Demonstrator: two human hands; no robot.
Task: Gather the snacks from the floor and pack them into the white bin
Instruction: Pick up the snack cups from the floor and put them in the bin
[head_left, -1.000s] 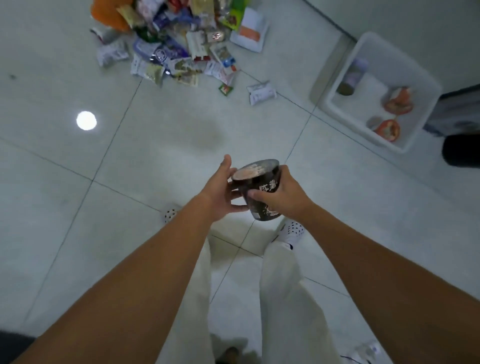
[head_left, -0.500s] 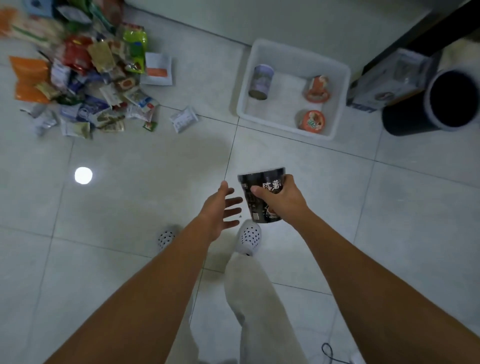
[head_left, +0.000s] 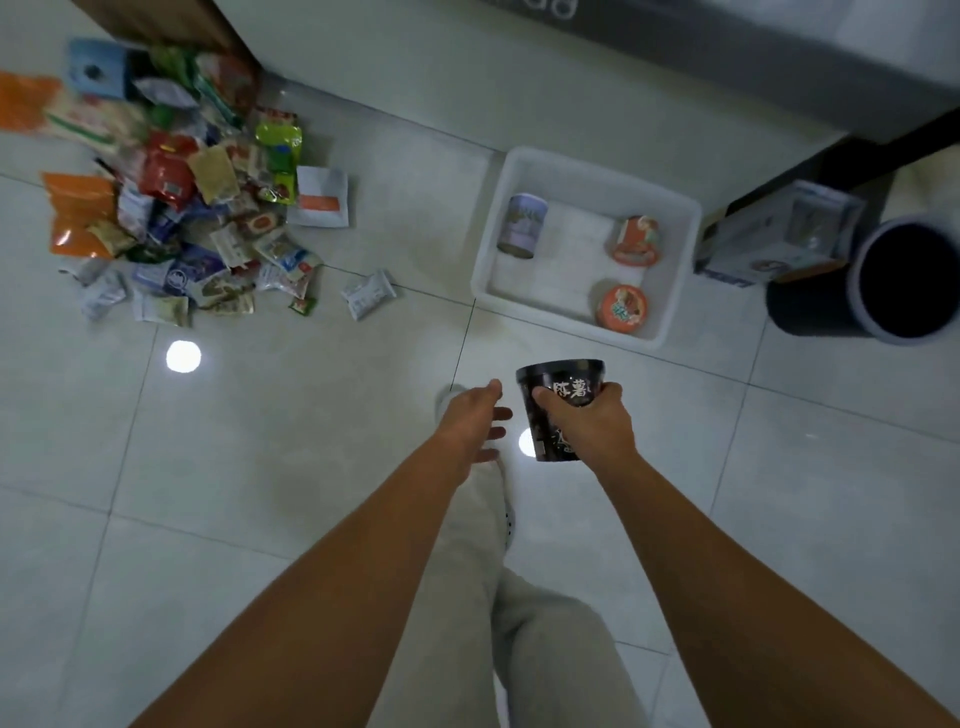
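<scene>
**Black cup on its way to the bin**

From the head view, we carry one black snack cup (head_left: 561, 410) upright in our right hand (head_left: 589, 423), fingers wrapped around its side so it travels level, held above the floor (head_left: 779, 493) just near of the white bin (head_left: 675, 291). Our left hand (head_left: 470, 423) hangs beside the cup, relaxed and spread, holding nothing; we judge it free to steady the drop. The bin sits far and to the right, already holding three items: one pale can (head_left: 522, 226) on its side and two orange cups (head_left: 623, 306), spaced apart with bare room between them. Far left, the snack pile (head_left: 171, 208) lies heaped on the floor, too many packets to count, with one white packet (head_left: 368, 293) strayed toward the bin.
</scene>
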